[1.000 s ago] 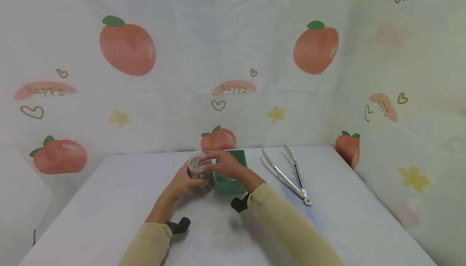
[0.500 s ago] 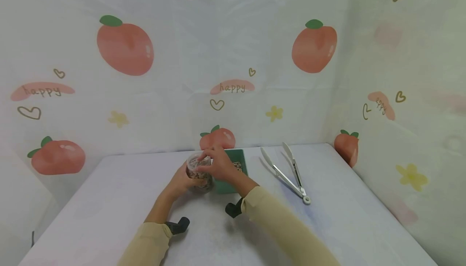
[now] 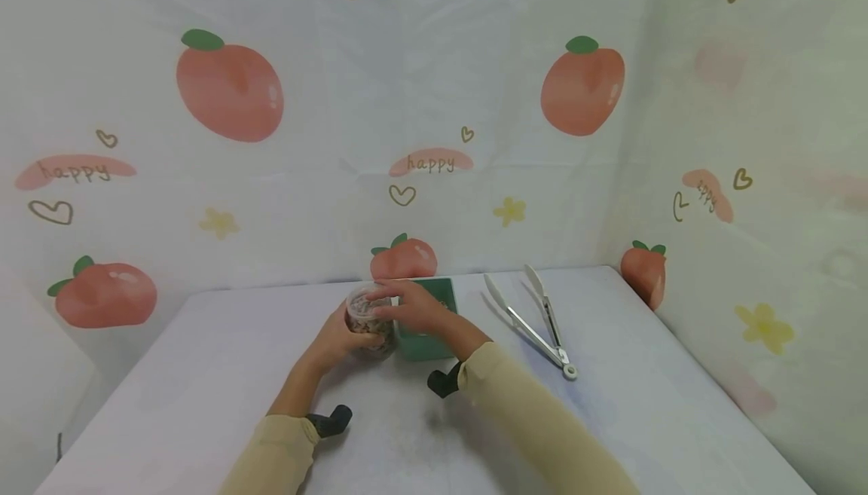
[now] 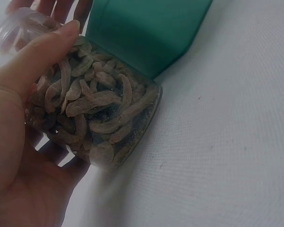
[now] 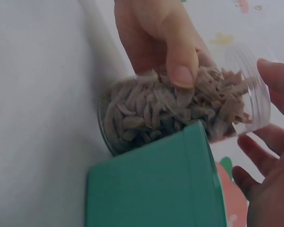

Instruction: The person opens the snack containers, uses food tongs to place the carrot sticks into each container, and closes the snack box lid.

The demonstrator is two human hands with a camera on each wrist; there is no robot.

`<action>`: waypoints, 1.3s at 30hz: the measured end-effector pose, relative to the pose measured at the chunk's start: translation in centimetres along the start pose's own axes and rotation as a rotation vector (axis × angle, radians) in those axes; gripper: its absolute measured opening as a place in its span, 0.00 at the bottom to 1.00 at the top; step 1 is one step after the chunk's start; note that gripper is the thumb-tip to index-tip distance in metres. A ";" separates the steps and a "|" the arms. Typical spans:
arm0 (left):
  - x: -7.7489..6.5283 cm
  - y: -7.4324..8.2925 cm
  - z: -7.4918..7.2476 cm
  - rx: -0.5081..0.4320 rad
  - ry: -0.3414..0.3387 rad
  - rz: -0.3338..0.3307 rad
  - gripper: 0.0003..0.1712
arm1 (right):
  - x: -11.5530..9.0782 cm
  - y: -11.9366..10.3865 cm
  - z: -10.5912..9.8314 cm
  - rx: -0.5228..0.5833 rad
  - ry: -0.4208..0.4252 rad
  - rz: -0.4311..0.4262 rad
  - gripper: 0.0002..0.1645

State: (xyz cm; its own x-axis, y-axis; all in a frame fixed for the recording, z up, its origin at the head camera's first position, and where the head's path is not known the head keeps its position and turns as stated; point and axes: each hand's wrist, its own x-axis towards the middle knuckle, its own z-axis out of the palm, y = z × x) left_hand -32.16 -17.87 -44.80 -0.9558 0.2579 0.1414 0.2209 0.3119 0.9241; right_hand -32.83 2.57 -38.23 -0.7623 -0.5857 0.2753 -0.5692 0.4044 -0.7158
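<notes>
A clear plastic jar (image 3: pixel 369 325) filled with brown dried strips (image 4: pixel 94 99) stands left of a green box (image 3: pixel 423 348). My left hand (image 3: pixel 339 340) grips the jar from its left, thumb across the near side and fingers behind. My right hand (image 3: pixel 419 310) reaches over the green box to the jar's top. In the right wrist view, its spread fingers (image 5: pixel 270 165) lie around the clear ridged ring (image 5: pixel 258 90) at the jar's mouth end, fingertips right at the edge. Part of the box's inside is hidden under my right hand.
Silver tongs (image 3: pixel 542 333) lie spread apart to the right of the box on the white table (image 3: pixel 380 442). A white fruit-printed sheet (image 3: pixel 305 201) hangs behind the table and along its right side.
My right hand turned in over the jar's top with fingers bent, then swung back to a flatter, more extended pose. My left hand keeps its grip on the jar.
</notes>
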 end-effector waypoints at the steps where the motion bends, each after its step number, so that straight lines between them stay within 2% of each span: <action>1: 0.0 0.0 0.0 0.001 0.000 0.002 0.50 | 0.0 0.1 -0.1 0.001 -0.012 -0.010 0.19; 5: 0.0 0.1 -0.1 0.000 -0.002 -0.003 0.51 | 0.2 0.3 -0.3 -0.018 -0.024 -0.029 0.19; 12: 0.0 0.0 -0.1 0.007 -0.006 -0.016 0.51 | 0.4 0.3 0.5 -0.085 0.061 -0.080 0.17; 17: 0.0 0.0 -0.1 0.000 -0.007 -0.017 0.51 | 0.4 0.2 0.8 -0.072 0.092 -0.077 0.16; 24: -0.1 0.1 -0.1 -0.011 -0.007 -0.021 0.52 | 0.6 0.5 1.1 -0.044 0.097 -0.121 0.16; 31: -0.1 0.2 0.1 0.015 0.020 -0.037 0.52 | 0.5 0.3 1.4 -0.092 0.164 -0.075 0.16; 39: 0.0 0.2 0.4 0.064 0.064 -0.014 0.52 | 0.3 0.1 1.6 -0.162 0.234 -0.007 0.15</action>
State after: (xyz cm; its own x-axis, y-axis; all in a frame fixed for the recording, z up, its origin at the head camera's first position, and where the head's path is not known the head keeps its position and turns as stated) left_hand -32.05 -17.44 -44.72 -0.9688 0.1951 0.1528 0.2174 0.3733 0.9019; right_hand -32.64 1.29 -39.26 -0.7980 -0.4184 0.4338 -0.6020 0.5192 -0.6067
